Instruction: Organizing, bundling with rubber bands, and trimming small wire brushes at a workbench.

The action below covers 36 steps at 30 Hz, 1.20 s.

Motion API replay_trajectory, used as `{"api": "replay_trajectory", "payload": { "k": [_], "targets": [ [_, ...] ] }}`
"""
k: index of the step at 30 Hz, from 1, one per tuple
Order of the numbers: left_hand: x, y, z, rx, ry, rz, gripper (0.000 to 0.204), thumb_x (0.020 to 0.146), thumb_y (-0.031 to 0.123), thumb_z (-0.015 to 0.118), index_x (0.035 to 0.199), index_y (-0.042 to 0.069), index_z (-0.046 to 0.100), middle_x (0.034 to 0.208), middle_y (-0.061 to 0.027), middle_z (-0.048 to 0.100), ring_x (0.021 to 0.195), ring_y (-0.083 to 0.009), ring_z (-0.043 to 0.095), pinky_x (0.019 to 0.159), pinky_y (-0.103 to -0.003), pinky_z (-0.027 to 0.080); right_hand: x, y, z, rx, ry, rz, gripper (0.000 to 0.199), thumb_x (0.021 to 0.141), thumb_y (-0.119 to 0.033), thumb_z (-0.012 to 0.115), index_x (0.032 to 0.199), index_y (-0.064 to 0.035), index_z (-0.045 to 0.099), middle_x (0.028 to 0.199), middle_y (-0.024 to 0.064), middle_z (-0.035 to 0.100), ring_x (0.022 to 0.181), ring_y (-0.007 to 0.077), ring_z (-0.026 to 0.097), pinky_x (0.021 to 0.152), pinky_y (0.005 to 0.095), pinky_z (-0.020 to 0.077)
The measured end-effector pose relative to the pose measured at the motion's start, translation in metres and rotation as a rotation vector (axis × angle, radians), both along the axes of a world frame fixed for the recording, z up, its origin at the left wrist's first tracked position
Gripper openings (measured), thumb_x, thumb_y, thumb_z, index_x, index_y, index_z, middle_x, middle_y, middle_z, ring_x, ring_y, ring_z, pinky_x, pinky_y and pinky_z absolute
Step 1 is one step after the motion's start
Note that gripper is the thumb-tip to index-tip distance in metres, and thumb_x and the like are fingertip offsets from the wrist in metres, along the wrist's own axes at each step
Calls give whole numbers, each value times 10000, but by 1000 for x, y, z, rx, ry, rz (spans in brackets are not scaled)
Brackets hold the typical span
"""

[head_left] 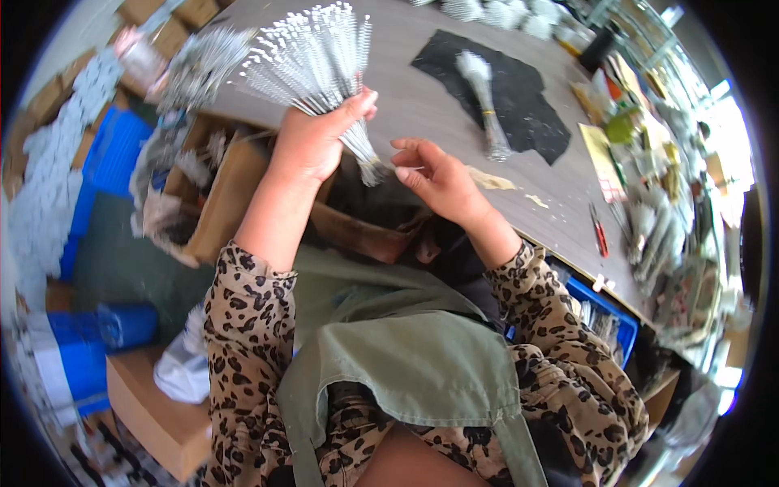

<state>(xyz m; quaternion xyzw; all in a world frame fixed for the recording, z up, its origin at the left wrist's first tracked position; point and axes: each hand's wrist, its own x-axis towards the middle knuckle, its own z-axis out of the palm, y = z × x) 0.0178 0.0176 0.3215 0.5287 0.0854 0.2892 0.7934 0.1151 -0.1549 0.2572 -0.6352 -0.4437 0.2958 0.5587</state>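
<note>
My left hand (324, 134) is wrapped round the stems of a large bundle of thin wire tube brushes (312, 61). Their white-tipped bristle heads fan out up and to the left above the fist. Below it, the bare wire ends (371, 169) come together and point down to the right. Close beside those ends is my right hand (438, 178), fingers curled and thumb drawn in towards them. Whatever it pinches is too small to make out. A second, tied bundle of brushes (484, 105) lies on a black cloth (527, 105) on the table.
Below my hands stands an open cardboard box (365, 231) against the table (398, 89). Red-handled pliers (599, 231) lie near the table's right edge. More brushes (207, 65) are heaped at the far left. A blue crate (118, 150) and a carton (158, 406) stand on the left.
</note>
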Motion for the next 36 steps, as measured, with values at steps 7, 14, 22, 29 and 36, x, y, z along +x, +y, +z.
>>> {"api": "replay_trajectory", "payload": {
  "k": [7, 14, 22, 29, 36],
  "targets": [
    [82, -2, -15, 227, 31, 98, 209, 794, 20, 702, 983, -18, 621, 877, -58, 641, 784, -134, 617, 733, -264, 516, 122, -21, 28, -134, -410, -559, 231, 849, -225, 644, 980, -34, 651, 812, 72, 670, 749, 171, 625, 686, 278, 493],
    [111, 4, -19, 215, 93, 3, 188, 798, 55, 706, 953, -1, 616, 841, -40, 634, 693, -107, 594, 648, -246, 504, 182, 14, -23, -624, -749, -599, 389, 771, -357, 664, 944, -11, 631, 867, 173, 666, 897, 330, 637, 799, 394, 505],
    [102, 1, -21, 172, 150, 132, 185, 810, 41, 683, 965, 0, 589, 847, -43, 628, 692, -105, 595, 645, -248, 503, 120, 22, 2, 173, -127, -591, 178, 887, -109, 558, 1029, -8, 521, 788, 122, 652, 711, 182, 659, 638, 307, 506],
    [103, 5, -28, 325, 88, 352, 260, 717, -23, 674, 963, 7, 595, 859, -50, 630, 752, -122, 601, 664, -261, 476, 37, 80, -5, 389, -221, -486, 182, 867, -39, 518, 1044, -20, 481, 946, 236, 565, 909, 414, 549, 773, 437, 441],
    [90, 10, -21, 224, 117, 386, 198, 711, -47, 630, 901, -1, 596, 853, -38, 610, 768, -130, 589, 690, -263, 465, 33, 81, 6, 336, -134, -478, 152, 875, -42, 498, 1016, -8, 452, 903, 253, 557, 863, 451, 526, 743, 462, 429]
  ]
}}
